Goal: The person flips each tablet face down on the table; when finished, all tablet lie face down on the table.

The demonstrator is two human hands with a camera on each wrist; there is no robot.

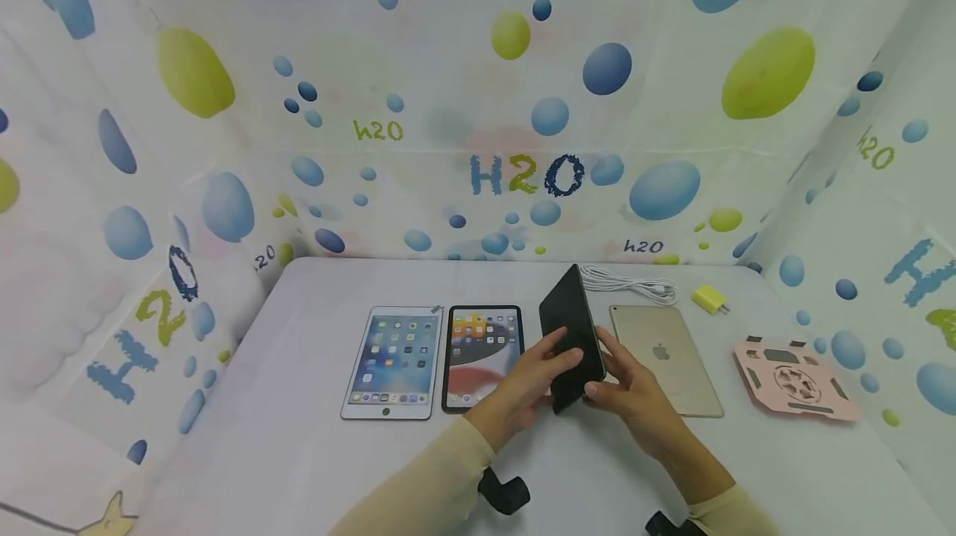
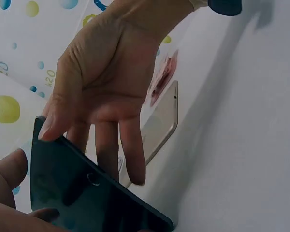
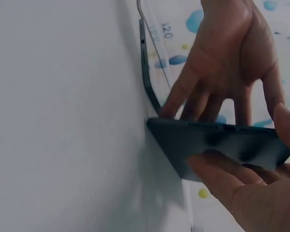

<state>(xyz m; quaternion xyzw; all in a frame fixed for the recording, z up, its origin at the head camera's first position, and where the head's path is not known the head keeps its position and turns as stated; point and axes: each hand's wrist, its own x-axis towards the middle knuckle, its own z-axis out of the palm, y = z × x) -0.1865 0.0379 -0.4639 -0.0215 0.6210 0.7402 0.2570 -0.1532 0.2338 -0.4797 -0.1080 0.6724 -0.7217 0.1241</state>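
Over the tabletop (image 1: 261, 453), between a black-framed tablet (image 1: 481, 353) and a gold tablet (image 1: 660, 387), a dark tablet (image 1: 562, 308) stands tilted, held by both hands. Left hand (image 1: 519, 391): grip pinching the dark tablet, fingers against its left face. Right hand (image 1: 638, 395): grip pinching the dark tablet at its right-hand edge. Contact between its lower edge and the tabletop cannot be determined. A white tablet (image 1: 392, 362) lies beside the black-framed unit; both screens are lit. Rear right: white cable (image 1: 635, 285) and yellow charger (image 1: 709, 299). Far right: pink stand (image 1: 795, 382).
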